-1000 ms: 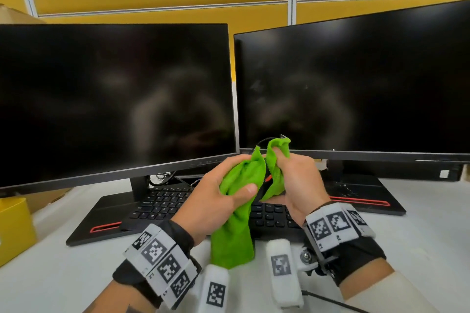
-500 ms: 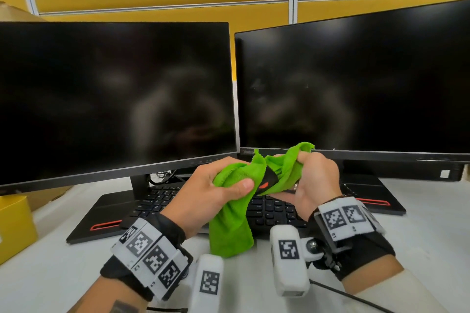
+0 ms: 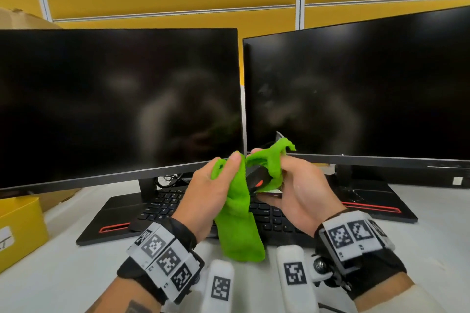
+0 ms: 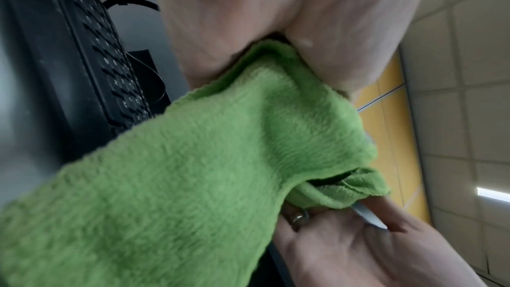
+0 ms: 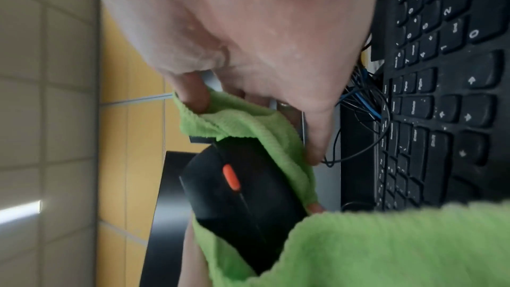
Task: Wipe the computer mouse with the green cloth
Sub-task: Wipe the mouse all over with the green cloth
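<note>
Both hands are raised above the keyboard. The black computer mouse with an orange wheel lies in my right hand, whose fingers and thumb curl round it through one end of the green cloth. My left hand grips the bunched cloth just left of the mouse, thumb on top, and the rest of the cloth hangs down. In the right wrist view the mouse shows its top between folds of the cloth. The left wrist view is mostly filled by the cloth.
Two dark monitors stand close behind the hands, on flat black bases with red strips. A black keyboard lies under the hands. A yellow box sits at the left edge. Cables run behind the keyboard.
My hands have drawn apart. The right hand has moved right with the mouse, and the cloth has slid off its top, so the orange wheel now shows.
</note>
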